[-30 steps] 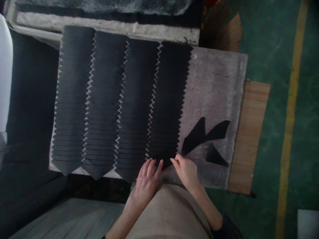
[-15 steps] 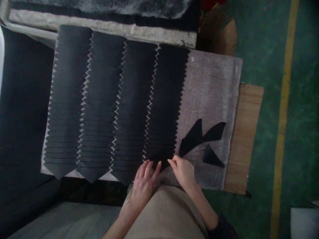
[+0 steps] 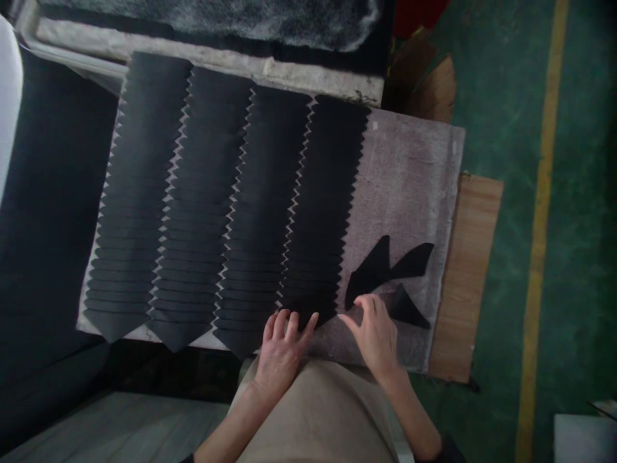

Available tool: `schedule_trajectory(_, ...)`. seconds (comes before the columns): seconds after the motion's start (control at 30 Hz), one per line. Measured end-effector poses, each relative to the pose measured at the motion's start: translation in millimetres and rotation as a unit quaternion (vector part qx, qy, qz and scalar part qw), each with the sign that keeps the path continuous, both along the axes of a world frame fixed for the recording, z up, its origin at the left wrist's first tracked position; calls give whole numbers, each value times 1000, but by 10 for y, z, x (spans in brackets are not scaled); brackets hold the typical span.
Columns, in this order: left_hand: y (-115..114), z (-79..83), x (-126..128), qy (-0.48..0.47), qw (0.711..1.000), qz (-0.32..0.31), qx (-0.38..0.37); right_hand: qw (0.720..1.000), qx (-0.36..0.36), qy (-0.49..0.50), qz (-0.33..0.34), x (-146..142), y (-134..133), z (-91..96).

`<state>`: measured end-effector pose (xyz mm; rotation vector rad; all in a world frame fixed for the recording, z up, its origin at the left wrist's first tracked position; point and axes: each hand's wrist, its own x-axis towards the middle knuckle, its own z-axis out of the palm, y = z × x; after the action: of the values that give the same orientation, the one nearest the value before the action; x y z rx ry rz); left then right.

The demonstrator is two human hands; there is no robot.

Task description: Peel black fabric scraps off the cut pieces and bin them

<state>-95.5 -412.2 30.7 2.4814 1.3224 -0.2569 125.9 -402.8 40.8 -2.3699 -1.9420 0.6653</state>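
Several long dark strips with zigzag edges and pointed near ends lie side by side, overlapping in layers near me. My left hand (image 3: pixel 281 344) rests with fingers spread on the near end of the rightmost dark strip (image 3: pixel 325 206). To its right, my right hand (image 3: pixel 373 331) hovers or rests over the grey cloth-covered board (image 3: pixel 405 173), thumb and fingers apart and nothing visible between them. Just beyond its fingertips lies a dark pointed offcut (image 3: pixel 369 273). A curved dark piece (image 3: pixel 413 259) touches or nearly meets that offcut. A small dark triangle (image 3: pixel 407 307) is partly beside my right hand.
A wooden board (image 3: pixel 465 276) sticks out under the covered board's right side. At the back stands a table edge (image 3: pixel 207 54) with dark fuzzy material (image 3: pixel 270 22). Brown cardboard (image 3: pixel 434 90) leans at the back right. A yellow line (image 3: pixel 540 231) crosses the green floor.
My right hand has moved right, away from the strip's tip, and its pinched fingers have opened. My left hand stays on the strip. The whole view has shifted slightly.
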Motion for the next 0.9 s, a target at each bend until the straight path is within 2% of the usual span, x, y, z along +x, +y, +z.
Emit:
schedule_trajectory(0.07,-9,-6,-6,-1,1000,0,5,998,58,1,20,33,-6,-116)
schedule_trajectory(0.17,-18,-12,-9,-1,1000,4,10,993,107,25,36,94,-35,-271)
schedule_trajectory(0.3,-25,-15,-8,-2,1000,10,11,984,150,89,22,176,-27,-334)
schedule_trajectory(0.37,-30,-20,-12,-8,1000,12,14,976,175,129,-17,218,27,-256)
schedule_trajectory(0.43,-33,-21,-22,-25,1000,13,11,961,193,176,-97,275,103,-95)
schedule_trajectory(0.5,-27,-5,-36,-56,998,24,0,941,178,225,-182,338,176,117)
schedule_trajectory(0.53,-20,13,-45,-76,996,41,-6,937,152,248,-195,360,205,222)
schedule_trajectory(0.6,2,68,-59,-135,986,94,-28,947,60,278,-149,351,238,391)
schedule_trajectory(0.67,25,137,-65,-228,956,155,-101,948,-56,310,-49,240,237,473)
schedule_trajectory(0.7,33,169,-64,-278,928,190,-158,939,-109,327,5,148,225,481)
schedule_trajectory(0.77,33,211,-57,-352,847,271,-292,918,-177,346,83,-75,183,449)
schedule_trajectory(0.83,11,212,-53,-367,764,360,-390,912,-202,340,108,-283,129,385)
schedule_trajectory(0.9,-21,181,-68,-357,712,415,-439,915,-208,332,103,-406,81,317)
